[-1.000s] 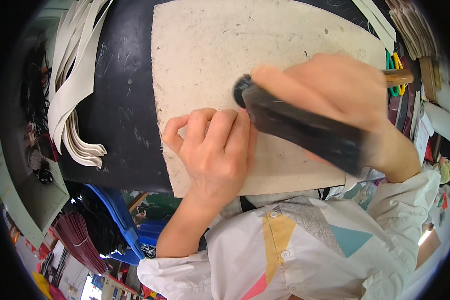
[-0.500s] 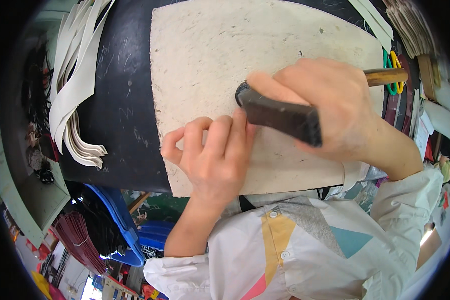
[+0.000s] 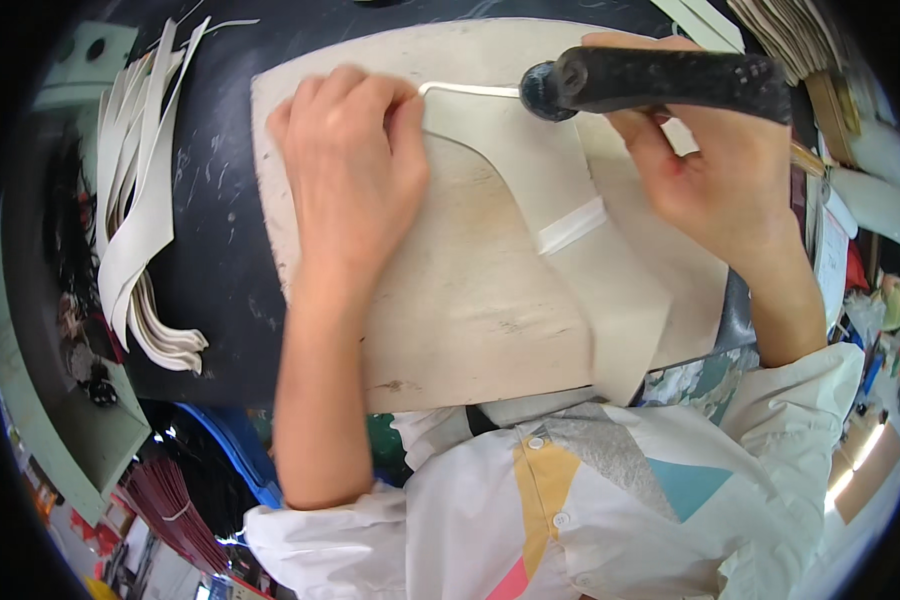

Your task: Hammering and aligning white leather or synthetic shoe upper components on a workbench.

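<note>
A curved, cream, leather-like piece (image 3: 540, 170) lies over the pale board (image 3: 450, 330), with a white band across its middle and a narrow white folded rim along its far edge. At that rim's left end is my left hand (image 3: 345, 150), fingers curled and thumb against the piece's corner; the fingertips are partly hidden. My right hand (image 3: 715, 180) grips a hammer (image 3: 680, 80) by its wooden handle, which shows behind the wrist. The hammer's black head is over the right end of the folded rim; whether it touches cannot be told.
Pale cut strips (image 3: 140, 220) hang in a bundle on the black work surface (image 3: 225, 200) at the left. More stacked strips (image 3: 790, 40) stand at the far right. A grey-green tray (image 3: 100, 440) and dark red strips (image 3: 175, 510) are at the lower left.
My left hand has moved away from me and left. My right hand with the hammer has moved away and slightly right. The cream piece now shows stretched across the board, its near end toward me.
</note>
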`<state>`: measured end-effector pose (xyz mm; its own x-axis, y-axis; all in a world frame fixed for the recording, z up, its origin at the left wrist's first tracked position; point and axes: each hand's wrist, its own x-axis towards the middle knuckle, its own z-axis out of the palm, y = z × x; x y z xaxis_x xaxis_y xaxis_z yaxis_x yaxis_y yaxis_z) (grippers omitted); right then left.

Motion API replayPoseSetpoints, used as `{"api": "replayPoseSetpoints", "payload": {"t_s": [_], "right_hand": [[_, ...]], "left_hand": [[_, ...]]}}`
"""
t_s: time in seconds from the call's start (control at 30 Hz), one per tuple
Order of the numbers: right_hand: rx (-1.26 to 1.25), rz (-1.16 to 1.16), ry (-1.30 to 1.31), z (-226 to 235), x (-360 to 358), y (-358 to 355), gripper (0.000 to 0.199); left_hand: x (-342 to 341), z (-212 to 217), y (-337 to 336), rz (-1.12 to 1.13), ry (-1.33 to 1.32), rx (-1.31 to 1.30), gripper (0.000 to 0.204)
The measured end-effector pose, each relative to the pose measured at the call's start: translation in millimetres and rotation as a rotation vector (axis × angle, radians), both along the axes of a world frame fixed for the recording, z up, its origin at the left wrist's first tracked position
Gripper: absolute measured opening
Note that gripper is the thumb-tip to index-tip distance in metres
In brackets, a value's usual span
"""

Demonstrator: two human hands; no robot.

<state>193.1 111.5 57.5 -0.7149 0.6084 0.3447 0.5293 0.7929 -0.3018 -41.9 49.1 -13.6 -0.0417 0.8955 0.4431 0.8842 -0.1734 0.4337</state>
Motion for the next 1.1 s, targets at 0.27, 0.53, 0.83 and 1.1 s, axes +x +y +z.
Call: {"api": "replayPoseSetpoints", "payload": {"t_s": [0.27, 0.53, 0.83, 1.1], "right_hand": [[-0.003, 0.039, -0.165, -0.1, 26.6, -4.7, 0.048], [-0.047, 0.044, -0.069, -4.4, 24.7, 9.6, 0.049], [-0.083, 0.116, -0.049, -3.2, 13.1, 8.9, 0.047], [-0.067, 0.186, -0.093, 1.0, 12.3, 12.1, 0.045]], "left_hand": [[47.0, 9.8, 14.1, -0.463, 0.010, -0.035, 0.012], [52.7, 2.1, -9.1, -0.295, 0.133, 0.021, 0.019], [55.4, 2.6, -17.9, -0.247, 0.177, 0.029, 0.020], [64.0, 1.9, -29.9, -0.116, 0.130, -0.028, 0.023]]}}
